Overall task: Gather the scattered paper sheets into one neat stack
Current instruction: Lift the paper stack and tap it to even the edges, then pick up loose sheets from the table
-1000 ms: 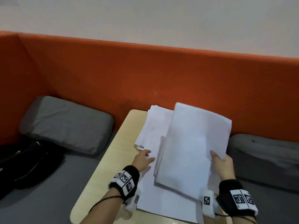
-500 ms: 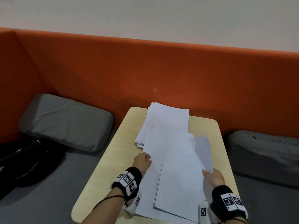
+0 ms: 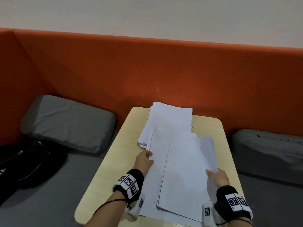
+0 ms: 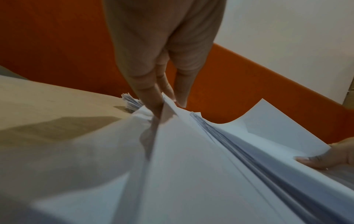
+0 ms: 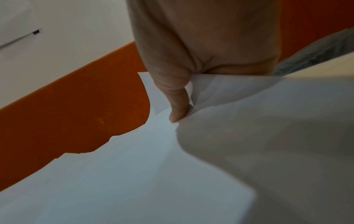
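White paper sheets cover the middle of a small pale wooden table [image 3: 124,145]. A thick bundle of sheets [image 3: 185,174] lies low over the near part, and my right hand [image 3: 216,176] grips its right edge, thumb on top [image 5: 178,109]. My left hand [image 3: 145,159] pinches the left edge of a single sheet [image 3: 155,154] beneath that bundle; the left wrist view shows the fingers [image 4: 153,97] closed on the paper edge. A second uneven pile [image 3: 168,118] lies at the far end of the table, partly under the near sheets.
An orange padded backrest [image 3: 147,71] rises right behind the table. Grey cushions sit on the left [image 3: 67,122] and right [image 3: 268,149] of the table. A black bag [image 3: 24,164] lies at the far left on the grey seat.
The right hand has lowered the raised bundle from near upright down onto the sheets on the table. The left hand has moved onto the left edge of a sheet and pinched it.
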The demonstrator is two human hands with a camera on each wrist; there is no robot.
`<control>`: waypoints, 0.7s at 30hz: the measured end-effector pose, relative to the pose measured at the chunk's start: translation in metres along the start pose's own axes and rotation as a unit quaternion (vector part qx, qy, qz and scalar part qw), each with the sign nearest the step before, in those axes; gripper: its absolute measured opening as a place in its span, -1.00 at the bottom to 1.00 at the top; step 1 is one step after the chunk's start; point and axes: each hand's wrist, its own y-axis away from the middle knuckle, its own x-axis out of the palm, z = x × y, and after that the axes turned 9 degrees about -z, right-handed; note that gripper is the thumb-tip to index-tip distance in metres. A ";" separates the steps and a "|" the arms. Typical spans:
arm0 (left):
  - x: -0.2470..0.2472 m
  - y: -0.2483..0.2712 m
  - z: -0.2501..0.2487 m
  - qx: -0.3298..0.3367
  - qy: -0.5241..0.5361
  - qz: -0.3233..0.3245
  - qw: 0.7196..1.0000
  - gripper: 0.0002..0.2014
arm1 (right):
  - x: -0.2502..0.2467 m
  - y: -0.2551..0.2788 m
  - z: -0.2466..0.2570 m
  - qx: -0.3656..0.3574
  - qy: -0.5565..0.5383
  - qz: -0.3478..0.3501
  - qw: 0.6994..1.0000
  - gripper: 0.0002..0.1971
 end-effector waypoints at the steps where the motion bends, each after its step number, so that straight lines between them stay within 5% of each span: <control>1: 0.002 0.002 0.001 0.004 0.002 0.007 1.000 -0.78 | 0.000 0.000 0.000 -0.001 0.001 0.000 1.000 -0.65; 21: -0.002 -0.006 0.010 -0.070 0.144 0.032 0.987 -0.74 | 0.000 0.003 0.001 0.004 -0.001 0.000 1.000 -0.65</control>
